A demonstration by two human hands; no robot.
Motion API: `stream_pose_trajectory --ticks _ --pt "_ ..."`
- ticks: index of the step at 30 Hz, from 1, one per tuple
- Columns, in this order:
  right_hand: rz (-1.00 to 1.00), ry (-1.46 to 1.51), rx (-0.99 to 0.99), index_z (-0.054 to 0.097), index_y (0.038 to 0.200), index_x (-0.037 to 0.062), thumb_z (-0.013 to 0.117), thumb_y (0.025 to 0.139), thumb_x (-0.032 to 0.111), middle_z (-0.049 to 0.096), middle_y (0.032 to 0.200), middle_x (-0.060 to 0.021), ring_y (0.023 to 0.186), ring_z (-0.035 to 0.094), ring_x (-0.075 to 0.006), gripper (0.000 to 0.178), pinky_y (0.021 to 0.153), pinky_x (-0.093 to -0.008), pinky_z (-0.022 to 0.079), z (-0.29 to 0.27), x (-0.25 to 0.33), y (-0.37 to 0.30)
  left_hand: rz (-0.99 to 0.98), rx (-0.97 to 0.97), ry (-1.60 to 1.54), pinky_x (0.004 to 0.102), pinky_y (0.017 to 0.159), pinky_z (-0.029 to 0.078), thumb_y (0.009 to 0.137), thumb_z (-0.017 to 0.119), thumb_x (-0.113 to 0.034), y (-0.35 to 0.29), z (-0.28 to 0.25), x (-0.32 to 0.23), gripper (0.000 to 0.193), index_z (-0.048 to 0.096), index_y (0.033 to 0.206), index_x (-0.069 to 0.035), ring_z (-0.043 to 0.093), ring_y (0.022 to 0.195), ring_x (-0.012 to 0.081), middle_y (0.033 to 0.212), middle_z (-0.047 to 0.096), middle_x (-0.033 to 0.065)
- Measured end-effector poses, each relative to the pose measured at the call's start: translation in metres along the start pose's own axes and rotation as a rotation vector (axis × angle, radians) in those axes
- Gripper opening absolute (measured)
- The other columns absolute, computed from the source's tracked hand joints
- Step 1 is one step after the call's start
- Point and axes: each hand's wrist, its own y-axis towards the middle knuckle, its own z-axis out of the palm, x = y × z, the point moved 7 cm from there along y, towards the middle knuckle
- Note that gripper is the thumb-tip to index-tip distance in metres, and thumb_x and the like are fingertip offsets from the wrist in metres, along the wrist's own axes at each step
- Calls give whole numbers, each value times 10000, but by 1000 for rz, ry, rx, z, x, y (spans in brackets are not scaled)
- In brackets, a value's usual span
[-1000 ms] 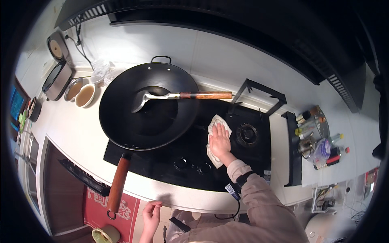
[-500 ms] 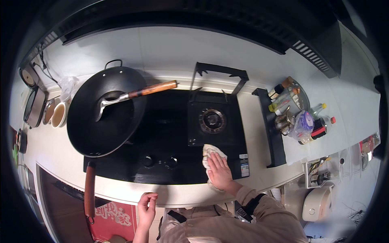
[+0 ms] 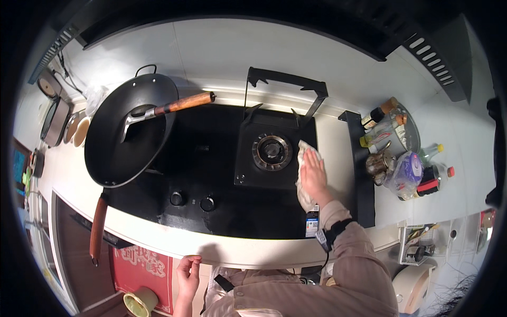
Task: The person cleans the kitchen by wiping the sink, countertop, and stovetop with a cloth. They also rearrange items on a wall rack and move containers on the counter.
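Observation:
My right hand [image 3: 312, 174] presses with fingers stretched out on a whitish cloth [image 3: 305, 198], holding it against the right edge of the black gas stove [image 3: 253, 214]. The cloth lies just right of the round burner [image 3: 272, 151]. Behind that burner the black pan support [image 3: 288, 78] stands tipped up near the wall. My left hand [image 3: 188, 270] hangs in front of the counter's edge, fingers curled and nothing visible in them. On the stove's left side sits a black wok [image 3: 124, 158] with a wooden handle; a wooden-handled spatula [image 3: 174, 105] rests in it.
Several bottles [image 3: 430, 179] and a metal pot [image 3: 377, 162] stand at the right, past a black bar [image 3: 363, 185]. Two stove knobs [image 3: 207, 204] are near the front. Bowls [image 3: 81, 132] stand left of the wok. A bin [image 3: 141, 302] is below the counter.
My right hand has slid the cloth from the stove's front right part away from me and rightward, beside the burner. The view has shifted slightly. My left hand stays by the counter's edge.

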Motion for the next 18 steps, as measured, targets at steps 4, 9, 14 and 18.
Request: stream_pose_trajectory --ticks 4,9,14,18 --pt "0 30 -22 410 1440 41 403 978 250 327 1549 -125 1449 264 -281 507 1167 -500 214 5 -17 38 -16 -52 -3 251 814 498 953 575 -10 -26 12 8 95 658 990 13 622 863 129 929 655 72" --pt "23 1 15 419 1432 72 411 981 259 311 1559 -106 1458 245 -268 488 1170 -501 205 15 -16 19 52 59 213 279 825 517 965 566 -23 -50 26 5 106 652 1018 9 646 925 162 998 662 94" --pt "-73 -10 12 423 1417 45 458 951 247 329 1540 -135 1449 255 -295 509 1153 -529 218 3 10 -56 38 38 115 294 795 529 918 616 -17 -48 30 2 128 699 1015 -8 657 883 183 974 678 108" --pt "-160 -46 148 398 1442 53 489 931 245 270 1565 -142 1466 183 -341 553 1166 -542 161 0 58 -126 155 92 184 278 732 509 925 614 -39 -37 26 -10 143 696 1040 -23 636 812 162 910 672 89"
